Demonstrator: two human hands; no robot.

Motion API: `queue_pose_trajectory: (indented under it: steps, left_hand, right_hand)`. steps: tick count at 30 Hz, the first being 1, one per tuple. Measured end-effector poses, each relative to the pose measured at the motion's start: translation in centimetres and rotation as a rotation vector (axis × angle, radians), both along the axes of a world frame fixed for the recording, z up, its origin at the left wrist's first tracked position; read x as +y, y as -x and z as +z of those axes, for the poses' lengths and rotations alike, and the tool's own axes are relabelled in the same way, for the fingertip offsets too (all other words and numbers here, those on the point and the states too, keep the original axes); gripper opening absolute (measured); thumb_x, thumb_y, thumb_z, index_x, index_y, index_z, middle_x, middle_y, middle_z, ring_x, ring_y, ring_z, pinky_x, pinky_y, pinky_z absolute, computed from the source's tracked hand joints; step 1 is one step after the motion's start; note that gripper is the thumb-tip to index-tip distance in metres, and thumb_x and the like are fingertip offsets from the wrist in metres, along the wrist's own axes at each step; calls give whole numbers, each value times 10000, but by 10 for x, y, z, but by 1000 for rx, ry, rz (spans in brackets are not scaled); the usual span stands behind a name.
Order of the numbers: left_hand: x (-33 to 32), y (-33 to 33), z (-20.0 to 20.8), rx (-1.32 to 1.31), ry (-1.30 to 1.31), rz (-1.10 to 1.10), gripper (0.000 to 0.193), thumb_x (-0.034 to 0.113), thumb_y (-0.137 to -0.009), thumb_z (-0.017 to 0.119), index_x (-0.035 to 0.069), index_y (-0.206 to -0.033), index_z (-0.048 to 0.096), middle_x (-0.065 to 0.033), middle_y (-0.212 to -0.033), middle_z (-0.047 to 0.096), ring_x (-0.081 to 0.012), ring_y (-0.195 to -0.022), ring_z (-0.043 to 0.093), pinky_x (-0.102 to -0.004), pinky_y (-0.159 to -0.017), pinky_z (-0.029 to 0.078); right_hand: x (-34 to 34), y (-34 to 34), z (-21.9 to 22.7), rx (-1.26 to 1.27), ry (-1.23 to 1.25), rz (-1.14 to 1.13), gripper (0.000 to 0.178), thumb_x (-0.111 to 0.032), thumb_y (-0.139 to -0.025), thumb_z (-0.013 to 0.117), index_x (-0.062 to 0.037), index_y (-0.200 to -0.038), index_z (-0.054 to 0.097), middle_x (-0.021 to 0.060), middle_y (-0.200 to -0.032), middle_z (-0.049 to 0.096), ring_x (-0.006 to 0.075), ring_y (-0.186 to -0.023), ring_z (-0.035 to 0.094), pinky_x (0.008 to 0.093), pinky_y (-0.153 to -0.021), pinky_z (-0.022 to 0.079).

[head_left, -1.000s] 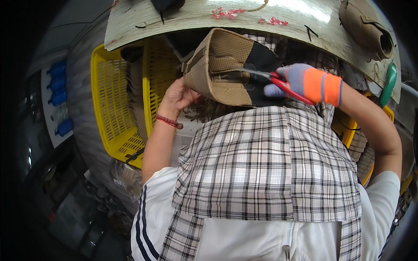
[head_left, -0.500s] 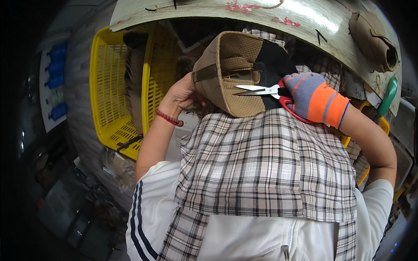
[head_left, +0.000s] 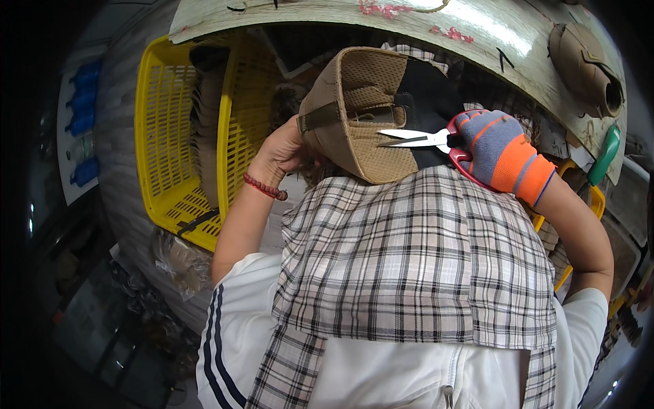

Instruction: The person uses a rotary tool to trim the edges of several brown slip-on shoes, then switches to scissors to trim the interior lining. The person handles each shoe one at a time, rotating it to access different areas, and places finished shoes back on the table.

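Observation:
My bare left hand point(head_left: 285, 146), with a red bead bracelet at the wrist, grips the left side of a tan shoe upper point(head_left: 378, 155) with a mesh lining and a dark strap. Its fingers are partly hidden behind the piece. A black section point(head_left: 430, 92) extends from the upper's right side. My right hand point(head_left: 492, 146), in a grey and orange glove, is closed round the red handles of scissors point(head_left: 422, 140). The scissor blades are slightly parted and point left, over the inside of the tan piece.
A yellow plastic basket point(head_left: 151, 136) holding stacked tan pieces stands to the left. Across the top runs a worn table point(head_left: 320, 15), with another tan upper point(head_left: 579, 65) on its right end. A green-handled object point(head_left: 603, 155) hangs by the table's right edge. Plastic bags point(head_left: 178, 262) lie below the basket.
The scissors and my right hand have shifted slightly to the right, and the blades have come closer together. My left hand stays on the upper.

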State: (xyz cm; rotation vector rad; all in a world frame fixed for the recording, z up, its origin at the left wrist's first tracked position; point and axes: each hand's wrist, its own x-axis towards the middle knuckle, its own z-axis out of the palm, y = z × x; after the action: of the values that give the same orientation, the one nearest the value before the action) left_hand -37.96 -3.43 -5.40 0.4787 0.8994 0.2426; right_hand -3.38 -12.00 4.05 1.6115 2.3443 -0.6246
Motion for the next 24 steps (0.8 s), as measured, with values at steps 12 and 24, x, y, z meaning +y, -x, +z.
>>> queue_pose_trajectory:
  steps: [12, 24]
  left_hand:
    - [-1, -1, -1, -26, -20, 10, 352, 85, -766, 766, -37, -1082, 669, -121, -1032, 699, -172, -921, 686, -305, -877, 556]
    - [-2, -1, -4, -22, -1, 29, 350, 74, -768, 768, -34, -1086, 669, -119, -1047, 689, -167, -929, 675, -295, -901, 543]
  right_hand:
    - [27, 1, 13, -109, 47, 113, 283, -356, -826, 699, -127, -990, 681, 49, -845, 680, 236, -824, 681, 328, -707, 536]
    - [14, -9, 3, -94, 181, -65, 284, -313, -829, 673, -102, -1018, 659, 101, -834, 692, 300, -761, 684, 363, -661, 540]
